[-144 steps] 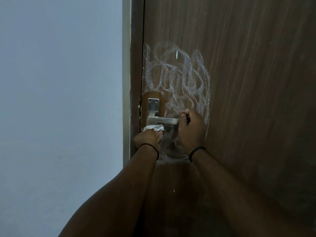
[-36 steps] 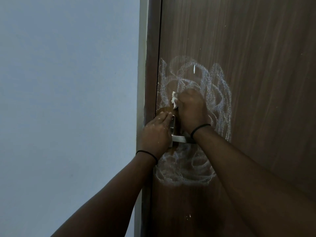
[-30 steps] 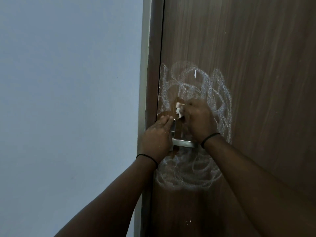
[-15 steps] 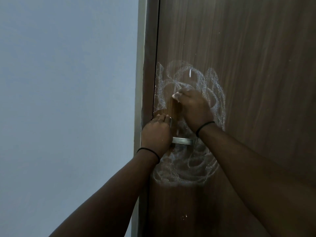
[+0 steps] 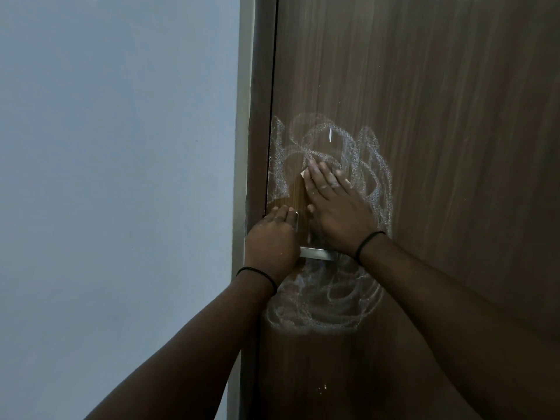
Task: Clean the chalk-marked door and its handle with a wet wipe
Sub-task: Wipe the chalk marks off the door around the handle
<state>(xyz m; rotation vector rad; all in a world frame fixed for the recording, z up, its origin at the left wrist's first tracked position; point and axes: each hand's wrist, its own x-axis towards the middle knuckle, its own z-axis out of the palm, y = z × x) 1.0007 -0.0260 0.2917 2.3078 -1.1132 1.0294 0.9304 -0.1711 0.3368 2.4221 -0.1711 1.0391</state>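
Head view: wet wipe [image 5: 302, 174] pressed under right hand's [image 5: 336, 207] straight fingers [image 5: 321, 177]; left-hand fingers' state unclear.

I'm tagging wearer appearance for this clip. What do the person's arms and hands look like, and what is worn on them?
Both forearms are bare, with no sleeves in view. A thin black band circles each wrist: one behind the left hand, one behind the right hand. No gloves, rings or watch are visible. Pale chalky smudges show on the right hand's fingers.
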